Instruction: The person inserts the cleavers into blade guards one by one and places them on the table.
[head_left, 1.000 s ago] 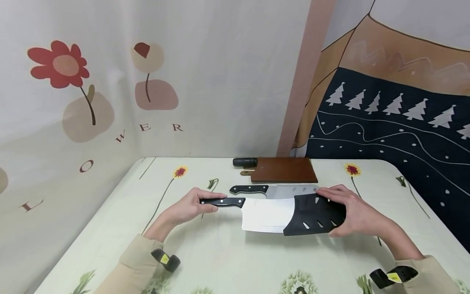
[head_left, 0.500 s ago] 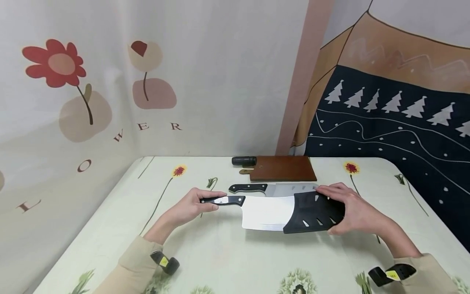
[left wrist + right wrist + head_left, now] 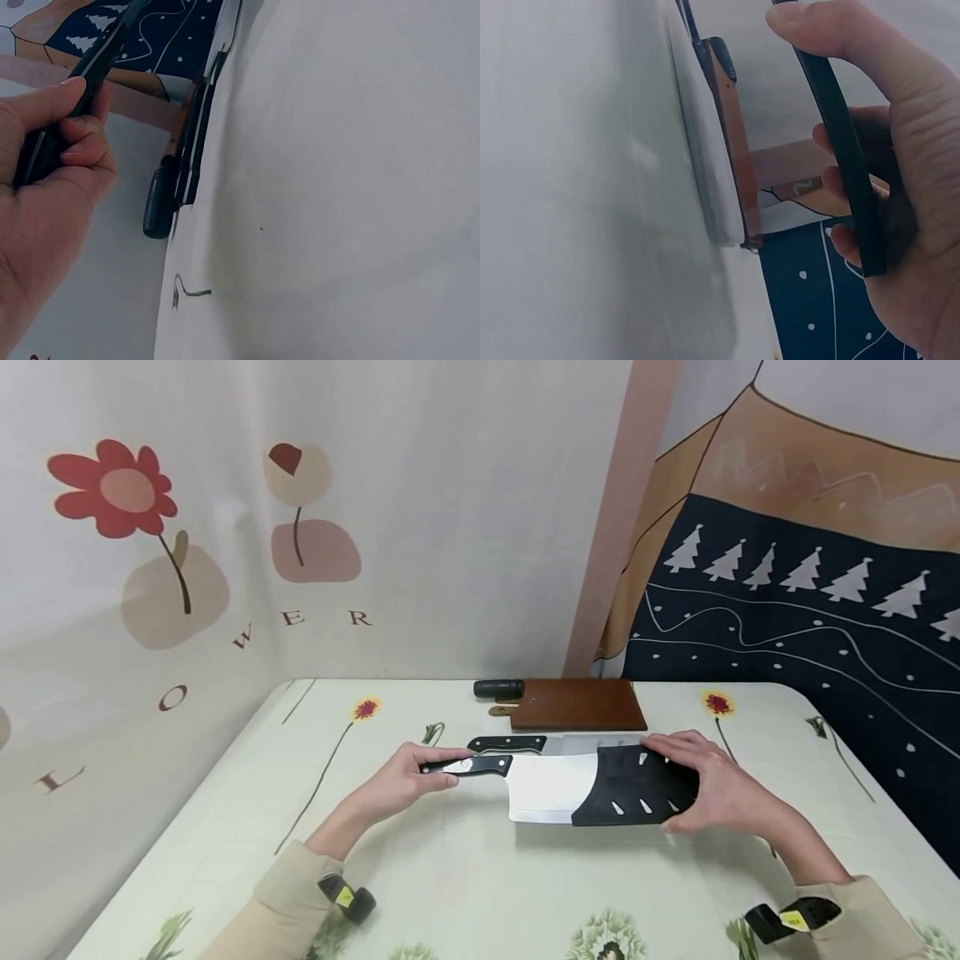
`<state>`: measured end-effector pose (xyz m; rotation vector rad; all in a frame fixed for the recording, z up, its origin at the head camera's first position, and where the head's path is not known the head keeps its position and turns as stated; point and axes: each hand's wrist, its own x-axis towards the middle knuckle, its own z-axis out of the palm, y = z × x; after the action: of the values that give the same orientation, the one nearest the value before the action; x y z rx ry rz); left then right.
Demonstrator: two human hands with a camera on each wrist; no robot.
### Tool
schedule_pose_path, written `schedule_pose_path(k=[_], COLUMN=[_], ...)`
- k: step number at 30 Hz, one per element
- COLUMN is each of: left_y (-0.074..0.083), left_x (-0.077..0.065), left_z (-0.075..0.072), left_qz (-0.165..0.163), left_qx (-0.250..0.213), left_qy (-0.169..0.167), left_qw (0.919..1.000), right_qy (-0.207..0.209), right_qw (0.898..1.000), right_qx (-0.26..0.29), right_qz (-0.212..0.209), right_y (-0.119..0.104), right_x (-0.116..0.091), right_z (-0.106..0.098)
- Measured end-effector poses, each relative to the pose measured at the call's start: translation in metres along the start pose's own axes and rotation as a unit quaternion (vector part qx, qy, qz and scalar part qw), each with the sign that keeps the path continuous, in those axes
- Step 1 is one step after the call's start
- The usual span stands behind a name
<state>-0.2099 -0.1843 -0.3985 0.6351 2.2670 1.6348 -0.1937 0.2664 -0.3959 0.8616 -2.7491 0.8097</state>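
Note:
My left hand [image 3: 408, 783] grips the black riveted handle of a cleaver [image 3: 553, 789], held level just above the table. A black blade sheath [image 3: 633, 787] with slanted slots covers the outer part of its blade; the inner part shows bare. My right hand [image 3: 723, 783] holds the sheath from its outer end, thumb on one side and fingers on the other, as the right wrist view also shows. Just behind lies a second knife [image 3: 508, 744] with a black handle, its blade partly hidden by the sheath and cleaver.
At the table's back edge lies a brown board [image 3: 581, 705] with a small tab. Beside its left end is a black cylinder [image 3: 498, 689]. A flower-print cloth covers the table [image 3: 480, 885]; printed curtains [image 3: 450, 527] hang behind it.
My left hand and the cleaver have moved right, and my right hand with the sheath slightly left. Less bare blade shows now; the sheath covers more of it.

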Motion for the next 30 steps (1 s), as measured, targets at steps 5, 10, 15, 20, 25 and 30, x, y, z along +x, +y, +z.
schedule_pose_path(k=[5, 10, 15, 20, 25, 30], left_y=[0.003, 0.002, 0.002, 0.004, 0.01, 0.01], left_x=[0.0, 0.001, 0.001, 0.003, 0.006, 0.008], left_z=[0.0, -0.003, -0.007, -0.013, -0.017, -0.017], left_qz=[0.018, 0.033, 0.039, 0.033, 0.035, 0.036], left_qx=[0.018, 0.025, 0.028, 0.043, 0.06, 0.058], left_qy=[-0.015, -0.037, -0.047, -0.052, -0.056, -0.068], left_qw=[0.9995, 0.9985, 0.9977, 0.9972, 0.996, 0.9954], right_qy=[-0.011, -0.019, -0.019, -0.02, -0.01, -0.02], right_qw=[1.0, 1.0, 1.0, 1.0, 1.0, 0.999], right_qx=[-0.009, -0.018, -0.018, -0.017, -0.015, -0.015], right_qz=[0.0, 0.001, -0.005, -0.003, -0.008, -0.034], right_y=[0.0, -0.001, 0.001, 0.002, 0.001, -0.002], right_x=[-0.001, -0.001, 0.0, 0.001, 0.003, 0.005], right_z=[-0.005, -0.009, -0.008, -0.005, -0.006, -0.004])
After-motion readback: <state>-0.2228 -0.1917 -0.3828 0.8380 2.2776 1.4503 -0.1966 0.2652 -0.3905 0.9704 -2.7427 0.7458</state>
